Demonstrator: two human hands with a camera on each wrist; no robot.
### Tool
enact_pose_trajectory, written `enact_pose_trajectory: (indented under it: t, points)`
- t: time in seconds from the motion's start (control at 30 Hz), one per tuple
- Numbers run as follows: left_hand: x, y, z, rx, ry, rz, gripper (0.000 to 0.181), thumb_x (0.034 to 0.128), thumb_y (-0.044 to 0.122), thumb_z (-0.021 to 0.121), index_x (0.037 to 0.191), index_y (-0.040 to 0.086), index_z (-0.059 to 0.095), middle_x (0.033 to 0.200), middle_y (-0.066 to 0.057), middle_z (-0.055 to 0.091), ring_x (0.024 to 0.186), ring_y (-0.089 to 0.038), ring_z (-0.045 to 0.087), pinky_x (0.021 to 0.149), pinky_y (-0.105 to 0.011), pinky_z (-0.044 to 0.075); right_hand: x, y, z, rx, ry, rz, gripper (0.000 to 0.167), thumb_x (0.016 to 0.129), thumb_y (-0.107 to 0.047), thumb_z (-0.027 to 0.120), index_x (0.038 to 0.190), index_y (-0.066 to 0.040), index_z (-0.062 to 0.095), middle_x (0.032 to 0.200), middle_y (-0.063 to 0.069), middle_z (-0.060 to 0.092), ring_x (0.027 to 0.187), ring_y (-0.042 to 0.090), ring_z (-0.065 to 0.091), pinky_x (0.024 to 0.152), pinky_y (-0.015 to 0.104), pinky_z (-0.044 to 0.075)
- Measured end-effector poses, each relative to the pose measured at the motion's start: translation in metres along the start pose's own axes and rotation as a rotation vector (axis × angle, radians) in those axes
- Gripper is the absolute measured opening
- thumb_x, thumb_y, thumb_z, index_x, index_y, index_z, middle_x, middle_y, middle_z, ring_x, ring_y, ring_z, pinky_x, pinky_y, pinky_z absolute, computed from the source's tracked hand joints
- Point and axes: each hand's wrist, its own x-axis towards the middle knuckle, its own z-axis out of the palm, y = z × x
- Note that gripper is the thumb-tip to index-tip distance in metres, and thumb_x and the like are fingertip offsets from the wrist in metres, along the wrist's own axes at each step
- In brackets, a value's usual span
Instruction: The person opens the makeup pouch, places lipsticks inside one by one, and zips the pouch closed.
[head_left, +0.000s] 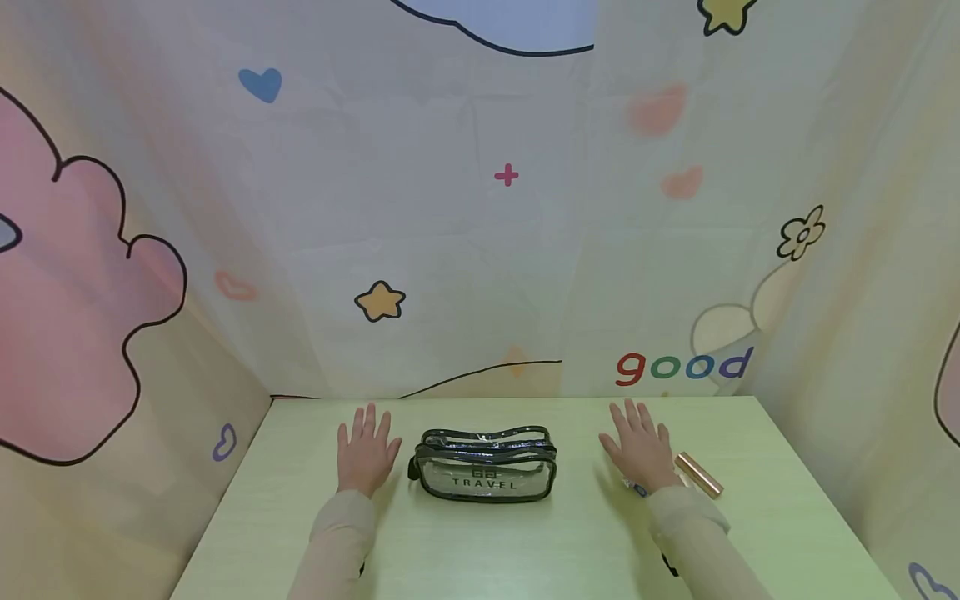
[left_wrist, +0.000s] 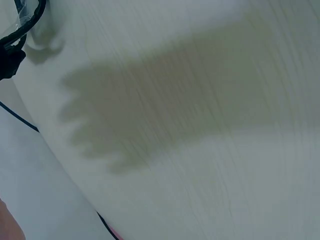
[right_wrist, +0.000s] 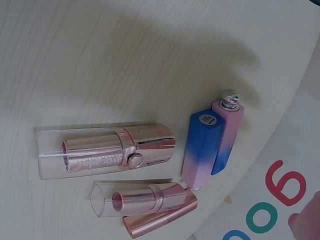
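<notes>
A clear zip pouch [head_left: 487, 477] with black trim and the word TRAVEL sits between my hands. To its left is my left hand [head_left: 365, 454], palm down with straight, spread fingers, above its shadow in the left wrist view. On the other side, my right hand [head_left: 643, 448] is also flat with fingers spread, holding nothing. Beside and under it are several cosmetics, partly hidden in the head view. The right wrist view shows a large clear-capped lipstick [right_wrist: 150, 142], a smaller one [right_wrist: 170, 197], a rose-gold tube [right_wrist: 160, 220] and two blue-and-pink tubes [right_wrist: 202, 145].
The pale wood-grain table [head_left: 480, 558] ends at a printed cloth backdrop [head_left: 450, 208], which also hangs at both sides. The word "good" [head_left: 684, 367] is printed on it behind my right hand.
</notes>
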Motion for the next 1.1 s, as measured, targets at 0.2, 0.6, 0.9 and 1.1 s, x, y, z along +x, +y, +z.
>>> enact_pose_trajectory:
  t: [0.2, 0.6, 0.9, 1.1]
  points:
    - [-0.004, -0.003, -0.003, 0.007, -0.015, 0.008, 0.055, 0.0905, 0.041, 0.039, 0.136, 0.012, 0.034, 0.145, -0.016, 0.023, 0.134, -0.033, 0.017, 0.105, -0.054, 0.015, 0.003, -0.006, 0.000, 0.016, 0.015, -0.045, 0.061, 0.090, -0.041, 0.039, 0.139, -0.007, 0.026, 0.145, 0.020, 0.016, 0.133, 0.038, 0.010, 0.099, 0.064, 0.012]
    - [-0.010, -0.008, -0.002, 0.030, 0.016, 0.039, 0.054, 0.0901, 0.041, 0.040, 0.135, 0.012, 0.037, 0.143, -0.015, 0.027, 0.133, -0.032, 0.021, 0.104, -0.054, 0.019, 0.004, -0.021, -0.004, 0.030, 0.027, -0.105, 0.060, 0.090, -0.039, 0.042, 0.139, -0.008, 0.027, 0.145, 0.019, 0.018, 0.134, 0.037, 0.011, 0.100, 0.063, 0.013]
    - [-0.016, -0.008, -0.002, 0.028, 0.030, 0.064, 0.054, 0.0893, 0.040, 0.043, 0.135, 0.012, 0.037, 0.143, -0.015, 0.028, 0.132, -0.032, 0.023, 0.103, -0.054, 0.019, 0.003, -0.029, -0.006, 0.036, 0.071, -0.149, 0.060, 0.089, -0.039, 0.044, 0.138, -0.008, 0.030, 0.145, 0.018, 0.021, 0.133, 0.036, 0.016, 0.100, 0.062, 0.017]
    - [-0.016, -0.004, -0.002, -0.006, 0.046, 0.090, 0.054, 0.0886, 0.039, 0.044, 0.134, 0.011, 0.038, 0.142, -0.015, 0.029, 0.131, -0.032, 0.024, 0.104, -0.054, 0.018, 0.003, -0.036, -0.007, 0.029, 0.088, -0.177, 0.059, 0.089, -0.039, 0.045, 0.138, -0.009, 0.031, 0.145, 0.016, 0.023, 0.133, 0.035, 0.018, 0.100, 0.061, 0.019]
